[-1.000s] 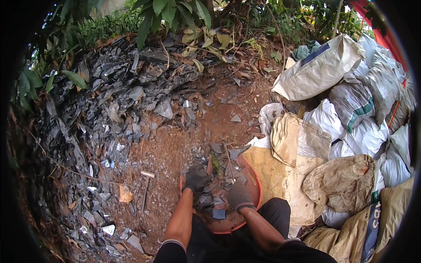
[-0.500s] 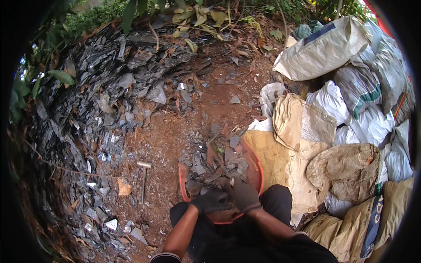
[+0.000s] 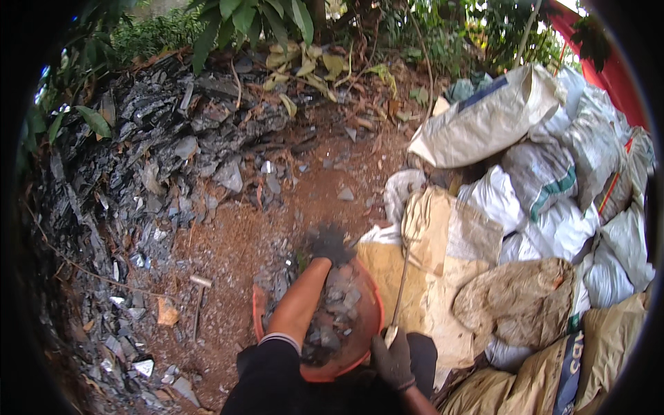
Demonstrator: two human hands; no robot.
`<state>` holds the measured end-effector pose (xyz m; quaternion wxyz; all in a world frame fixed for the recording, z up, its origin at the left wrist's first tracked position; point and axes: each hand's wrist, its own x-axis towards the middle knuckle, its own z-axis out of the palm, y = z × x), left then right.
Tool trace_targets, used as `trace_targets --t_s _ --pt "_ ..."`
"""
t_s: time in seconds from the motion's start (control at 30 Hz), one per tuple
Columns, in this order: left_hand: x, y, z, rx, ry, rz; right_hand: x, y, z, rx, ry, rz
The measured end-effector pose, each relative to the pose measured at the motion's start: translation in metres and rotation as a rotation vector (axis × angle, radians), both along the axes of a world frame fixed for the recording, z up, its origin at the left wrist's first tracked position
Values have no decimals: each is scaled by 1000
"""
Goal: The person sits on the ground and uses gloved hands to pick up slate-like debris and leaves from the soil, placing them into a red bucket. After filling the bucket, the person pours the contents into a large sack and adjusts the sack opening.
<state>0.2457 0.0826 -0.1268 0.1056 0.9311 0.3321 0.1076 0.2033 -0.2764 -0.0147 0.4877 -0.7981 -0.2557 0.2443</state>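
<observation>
Brown soil (image 3: 325, 190) lay beyond an orange plastic basin (image 3: 374, 304), black-gloved left hand (image 3: 330, 247) at its far side, fingers unclear, grey-gloved right hand (image 3: 393, 361) gripping a slim, forward-pointing tool (image 3: 400, 293).

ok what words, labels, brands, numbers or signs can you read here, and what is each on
Brown sack, lower right: pale characters on its dark blue band, not copied out.
White sack, upper right: dark blue patch; any print too blurred to read.
Other sacks: nothing legible.
Orange basin, hammer, thin rod: no lettering visible.
</observation>
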Motion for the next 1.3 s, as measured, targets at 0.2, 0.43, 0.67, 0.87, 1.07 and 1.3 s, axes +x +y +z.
trace_targets --t_s 0.2,0.43,0.67,0.87,1.07,1.3 --pt "3 -7 1 -223 206 30 2 -22 -11 100 73 -54" --pt "-75 -110 -66 -134 -335 -62 -1 10 4 176 261 47" --pt "-167 -205 21 -448 -309 -400 70 113 -1 16 -68 279" --pt "-205 -197 54 -551 -339 -133 59 184 -79 -472 -867 781" --pt "-269 -123 71 -678 -510 316 -17 70 -88 -258 -347 507" --pt "-292 -46 34 -658 108 613 -46 -16 -8 -388 -155 544"
